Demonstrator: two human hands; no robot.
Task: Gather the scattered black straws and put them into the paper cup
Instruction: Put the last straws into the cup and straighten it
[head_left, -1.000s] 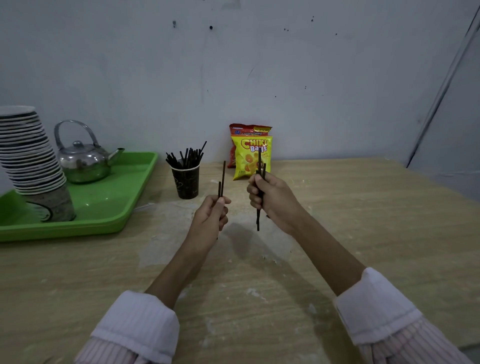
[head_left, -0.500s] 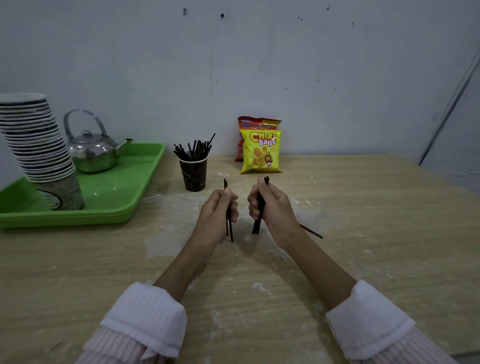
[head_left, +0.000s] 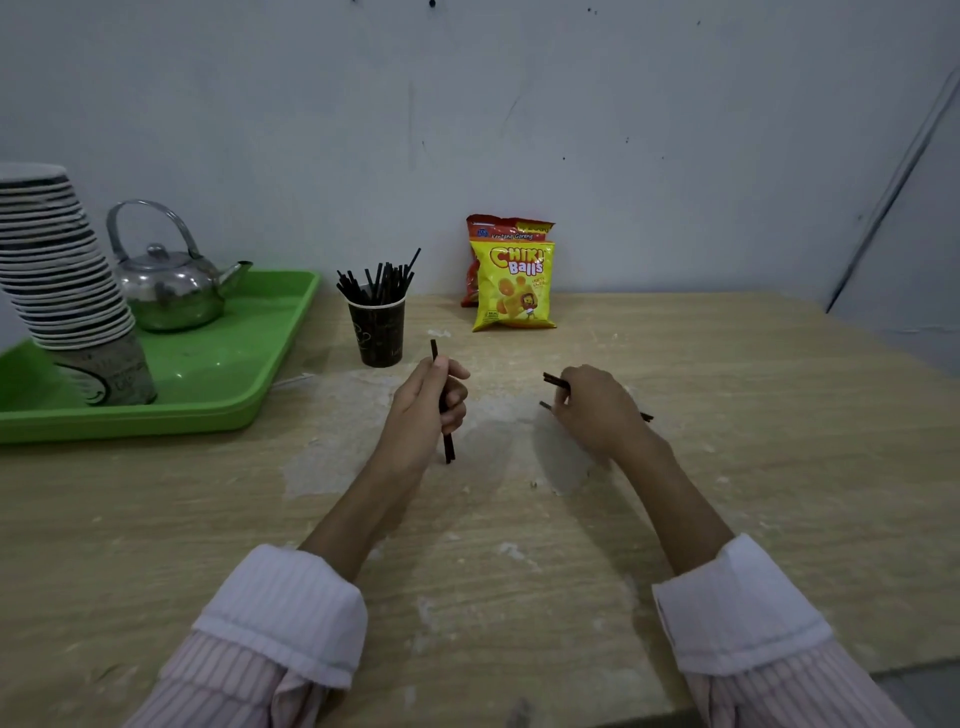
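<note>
1. The worktop (head_left: 727, 467), pale wood with chalky scuffs, carried everything in front of you.
2. The green tray (head_left: 218, 384) sat at the far left of the worktop.
3. A leaning stack of paper cups (head_left: 62, 280) stood upside down on the tray's left side.
4. A steel kettle (head_left: 166, 291) stood on the tray just right of the stack, with its spout pointing toward the paper cup.
5. A yellow snack bag (head_left: 514, 286) stood against the wall, with a red snack bag (head_left: 506, 228) right behind it.
6. Your left hand (head_left: 428, 402) was curled closed around the left-hand straws (head_left: 449, 449). It held them nearly upright above the worktop, with one end poking up past your thumb and the other below your fingers.
7. Your right hand (head_left: 597, 408) was down low near the worktop, well apart from your left. Its fingers were curled and pinching the right-hand straws (head_left: 556, 382), which stuck out to the left, tilted close to flat.
8. The paper cup (head_left: 378, 332), dark with a white rim, stood upright between the tray and the snack bags, just beyond your left hand.
9. The cup straws (head_left: 379, 280) fanned out of the paper cup's mouth.
10. A lone straw (head_left: 647, 417) showed at both sides of your right hand. I cannot tell whether you gripped it or it lay on the worktop beneath.
</note>
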